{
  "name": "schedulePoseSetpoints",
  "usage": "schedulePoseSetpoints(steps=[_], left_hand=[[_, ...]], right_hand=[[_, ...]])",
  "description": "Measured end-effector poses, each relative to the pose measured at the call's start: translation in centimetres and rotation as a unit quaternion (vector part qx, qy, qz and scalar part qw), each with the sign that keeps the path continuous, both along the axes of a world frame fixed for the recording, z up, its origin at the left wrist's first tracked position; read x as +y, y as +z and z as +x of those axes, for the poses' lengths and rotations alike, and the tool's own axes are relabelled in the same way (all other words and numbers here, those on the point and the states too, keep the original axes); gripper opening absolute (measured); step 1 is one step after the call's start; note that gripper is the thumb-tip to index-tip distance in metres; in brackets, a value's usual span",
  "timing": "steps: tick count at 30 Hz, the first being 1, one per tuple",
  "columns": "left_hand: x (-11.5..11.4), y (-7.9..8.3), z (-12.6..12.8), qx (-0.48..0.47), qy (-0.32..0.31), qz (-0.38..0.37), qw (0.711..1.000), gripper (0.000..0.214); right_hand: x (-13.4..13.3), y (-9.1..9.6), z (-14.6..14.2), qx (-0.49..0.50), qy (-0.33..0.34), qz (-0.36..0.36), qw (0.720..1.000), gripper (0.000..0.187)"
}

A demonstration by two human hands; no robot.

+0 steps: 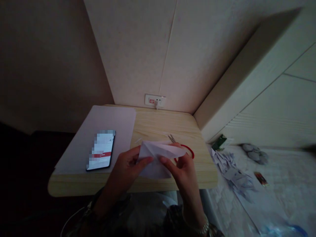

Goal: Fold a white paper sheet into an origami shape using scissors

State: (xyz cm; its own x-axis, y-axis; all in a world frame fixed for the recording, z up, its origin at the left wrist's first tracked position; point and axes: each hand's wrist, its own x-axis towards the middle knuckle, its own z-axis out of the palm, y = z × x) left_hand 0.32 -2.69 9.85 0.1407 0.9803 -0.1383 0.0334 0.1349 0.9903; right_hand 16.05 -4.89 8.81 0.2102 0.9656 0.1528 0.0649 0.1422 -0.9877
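Observation:
Between my hands, above the front part of the small wooden table (153, 123), is a folded sheet of white paper (154, 169) with a loose flap pointing right. My left hand (128, 166) pinches its left side, thumb on top. My right hand (181, 166) grips the right side, its thumb pressing near the middle crease. Scissors (189, 149) with red handles lie behind my right hand, which partly hides them. To the left, a phone (101, 151) with a lit screen rests on a stack of white paper (116, 120).
A wall socket (155, 100) with a plug sits behind the table. On the bed (291, 158) at the right lie a heap of folded paper pieces (234, 174), a green box (219, 142), a grey bumpy object (254, 153) and a small dark packet (261, 178). A white cable (70, 219) hangs at lower left.

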Motion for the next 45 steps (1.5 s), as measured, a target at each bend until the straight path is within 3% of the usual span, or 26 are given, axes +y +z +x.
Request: schedulePoseSetpoints(steps=[3, 12, 15, 19, 22, 25, 28, 31, 33, 36, 40, 45], left_hand=[[0.1, -0.1, -0.2, 0.007, 0.005, -0.003, 1.000, 0.013], [-0.1, -0.6, -0.6, 0.004, -0.022, 0.010, 1.000, 0.017], [-0.2, -0.7, -0.8, 0.025, -0.027, 0.017, 0.999, 0.022], [-0.2, -0.3, -0.7, 0.057, -0.065, 0.035, 0.996, 0.018], [-0.3, -0.1, -0.6, 0.071, -0.099, 0.046, 0.991, 0.019], [-0.4, -0.1, -0.7, 0.103, -0.122, 0.059, 0.985, 0.016], [-0.5, -0.1, -0.8, 0.123, -0.140, 0.059, 0.981, 0.020], [-0.5, 0.1, -0.9, 0.116, -0.156, 0.035, 0.980, 0.023], [-0.3, 0.3, -1.0, 0.112, -0.140, 0.024, 0.984, 0.020], [0.1, 0.2, -1.5, 0.108, -0.059, 0.039, 0.992, 0.013], [0.3, 0.1, -1.9, 0.087, 0.032, 0.050, 0.994, 0.015], [0.1, 0.5, -1.8, 0.078, 0.016, 0.041, 0.996, 0.014]], right_hand=[[0.0, 0.5, 0.6, 0.022, -0.001, 0.003, 1.000, 0.005], [-0.5, 1.1, 2.8, -0.065, -0.058, 0.005, 0.996, 0.022], [-0.6, 1.4, 2.7, -0.092, -0.035, 0.007, 0.995, 0.022], [-0.6, 1.6, 2.3, -0.107, 0.019, -0.024, 0.994, 0.010], [-0.6, 1.3, 1.8, -0.142, 0.009, -0.040, 0.989, 0.008], [-0.6, 1.2, 1.4, -0.189, -0.003, 0.003, 0.982, 0.007], [-0.6, 1.4, 1.0, -0.238, 0.018, 0.023, 0.971, 0.019], [-0.6, 1.6, 0.7, -0.241, 0.034, -0.001, 0.970, 0.008], [-0.6, 1.5, 0.8, -0.205, 0.012, -0.021, 0.978, 0.013], [-0.6, 1.3, 1.2, -0.173, -0.009, -0.048, 0.984, 0.018], [-0.6, 1.2, 1.7, -0.171, 0.026, -0.056, 0.983, 0.020], [-0.6, 0.9, 1.7, -0.136, 0.061, -0.073, 0.986, 0.011]])
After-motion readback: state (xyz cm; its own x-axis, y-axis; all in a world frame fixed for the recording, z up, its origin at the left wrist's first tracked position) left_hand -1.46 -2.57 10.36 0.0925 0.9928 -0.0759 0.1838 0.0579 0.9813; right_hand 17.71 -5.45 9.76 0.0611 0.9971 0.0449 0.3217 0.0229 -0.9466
